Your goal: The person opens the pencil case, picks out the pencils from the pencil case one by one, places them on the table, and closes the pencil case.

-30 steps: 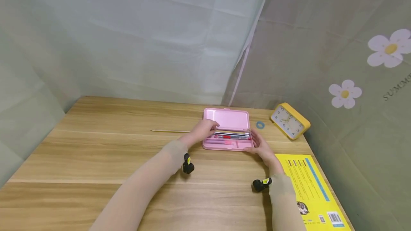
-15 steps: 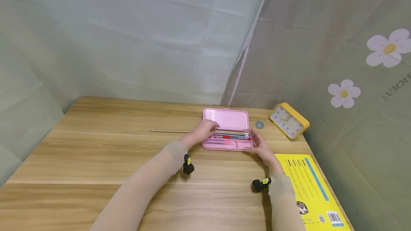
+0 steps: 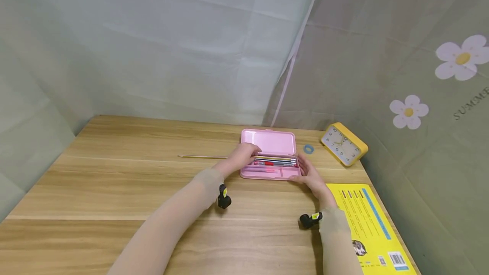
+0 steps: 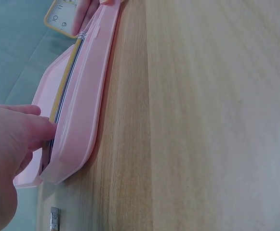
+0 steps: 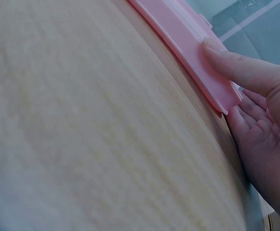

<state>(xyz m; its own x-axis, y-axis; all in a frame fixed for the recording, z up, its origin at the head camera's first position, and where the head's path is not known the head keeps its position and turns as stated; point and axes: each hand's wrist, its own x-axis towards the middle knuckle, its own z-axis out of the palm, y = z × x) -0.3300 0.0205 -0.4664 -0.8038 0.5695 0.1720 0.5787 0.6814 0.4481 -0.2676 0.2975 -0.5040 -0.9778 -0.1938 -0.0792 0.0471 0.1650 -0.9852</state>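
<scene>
A pink pencil case (image 3: 269, 174) lies with its lid (image 3: 269, 141) raised at the back. Pencils (image 3: 273, 159), a red-and-clear pen (image 3: 269, 164) and a pink pen (image 3: 263, 169) lie lengthwise inside. My left hand (image 3: 241, 156) reaches over the case's left end. In the left wrist view, its thumb and fingers pinch a yellow-striped pencil (image 4: 65, 86) near its end; the fingertips are partly hidden. My right hand (image 3: 312, 177) grips the case's right end, with the thumb (image 5: 238, 67) on the front wall and the fingers around the end.
Another pencil (image 3: 202, 156) lies on the wooden table (image 3: 114, 181), left of the case. A blue ring (image 3: 308, 149) and a yellow alarm clock (image 3: 345, 144) stand at the back right. A yellow book (image 3: 370, 224) lies along the right edge, near my right forearm. Curtains surround the table.
</scene>
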